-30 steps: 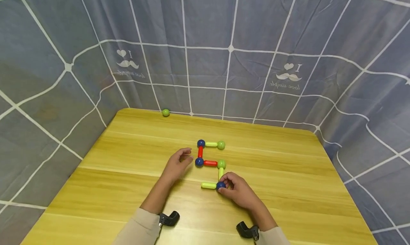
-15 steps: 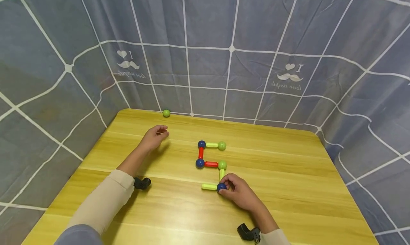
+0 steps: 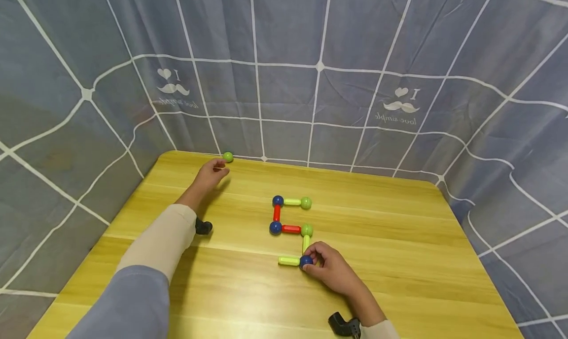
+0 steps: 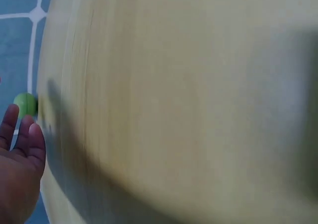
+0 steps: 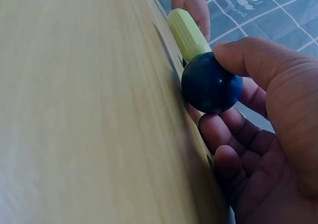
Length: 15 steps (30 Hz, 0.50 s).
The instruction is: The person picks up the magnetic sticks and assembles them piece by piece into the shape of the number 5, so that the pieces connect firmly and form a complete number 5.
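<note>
My left hand (image 3: 208,176) is stretched toward the table's back left. Its loosely extended fingers are just short of a loose green ball (image 3: 228,157) at the back edge, which the left wrist view also has beyond the fingertips. Thumb and fingers of my right hand (image 3: 335,269) pinch a dark blue ball (image 5: 211,83) at the near end of a ball-and-rod chain. A yellow-green rod (image 3: 289,261) sticks out leftward from that ball; another rod (image 3: 306,244) runs up to a green ball (image 3: 306,230). Red rods (image 3: 291,229) and blue balls (image 3: 275,227) continue the chain.
The chain's far end is a green ball (image 3: 305,203) on a yellow-green rod. A grey curtain (image 3: 288,92) with white lines hangs along the back and sides of the wooden table (image 3: 399,240). Black wrist devices (image 3: 343,324) sit at both wrists.
The left hand has left the chain's side and moved to the back left, close to the loose green ball. My right hand stays in place, pinching the blue ball.
</note>
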{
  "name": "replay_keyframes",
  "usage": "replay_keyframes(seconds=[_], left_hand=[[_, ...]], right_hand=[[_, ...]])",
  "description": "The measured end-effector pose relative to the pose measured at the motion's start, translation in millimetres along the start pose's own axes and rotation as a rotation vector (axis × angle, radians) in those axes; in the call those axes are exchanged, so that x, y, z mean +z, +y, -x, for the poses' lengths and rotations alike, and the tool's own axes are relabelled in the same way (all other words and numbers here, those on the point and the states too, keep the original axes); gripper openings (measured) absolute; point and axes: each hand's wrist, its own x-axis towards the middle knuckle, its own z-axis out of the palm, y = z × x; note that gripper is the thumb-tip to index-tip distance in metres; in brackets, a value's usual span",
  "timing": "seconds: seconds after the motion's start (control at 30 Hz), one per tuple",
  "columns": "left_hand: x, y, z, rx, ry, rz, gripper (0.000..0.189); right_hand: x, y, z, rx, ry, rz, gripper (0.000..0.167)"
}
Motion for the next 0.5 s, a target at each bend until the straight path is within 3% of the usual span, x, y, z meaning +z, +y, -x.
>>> replay_keyframes(seconds=[0.13, 0.23, 0.37, 0.5], left_hand=[[3.9, 2.8, -15.6, -0.038, 0.039, -0.002, 0.049], [6.7, 8.4, -24.4, -0.032, 0.049, -0.024, 0.052], [9.2, 9.9, -32.0, 0.001, 0.068, -0.12, 0.055], [10.8, 4.4, -34.1, -0.014, 0.098, -0.222, 0.056]], right_hand=[[-3.6, 0.2, -2.7, 0.002, -0.004, 0.016, 0.02], [-5.6, -0.5, -4.2, 0.004, -0.006, 0.017, 0.02], [-6.2, -1.9, -3.8, 0.009, -0.001, 0.001, 0.02], [-4.5, -2.9, -1.4, 0.018, -0.016, -0.028, 0.021]])
